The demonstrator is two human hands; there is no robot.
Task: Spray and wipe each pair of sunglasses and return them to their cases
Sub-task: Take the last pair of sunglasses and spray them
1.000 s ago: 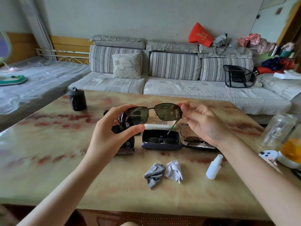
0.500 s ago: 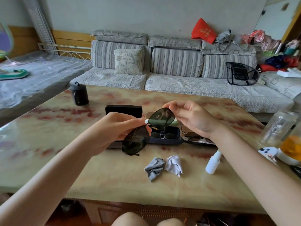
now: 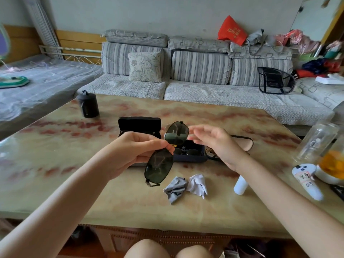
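Observation:
My left hand pinches the bridge of dark-lensed sunglasses, which hang turned on end, one lens up and one down, above the table. My right hand hovers just right of the upper lens with fingers spread, apart from the frame. Behind them lie an open black case, an open navy case with another pair inside, and a third open case partly hidden by my right hand. Two crumpled cloths, grey and white, lie in front. A small white spray bottle stands by my right forearm.
The marble table also bears a black lidded cup at the back left, a clear jar, a bowl of orange contents and a white controller at the right edge. A striped sofa stands behind the table.
The sunglasses went from level, held by both hands, to hanging on end from my left hand alone. My right hand let go of the lens and opened.

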